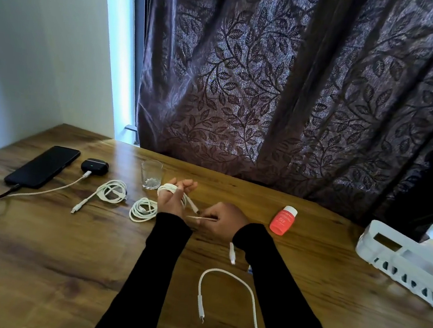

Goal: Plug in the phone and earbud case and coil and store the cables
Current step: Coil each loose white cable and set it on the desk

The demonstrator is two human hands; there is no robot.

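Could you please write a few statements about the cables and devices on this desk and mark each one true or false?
1. The phone has a cable plugged into it. True.
2. The left hand has a white cable wound around its fingers. True.
3. The drinking glass is full of water. False: it holds almost nothing.
4. Two coiled white cables lie on the table. True.
5. The red bottle stands inside the white basket. False: it lies on the table beside it.
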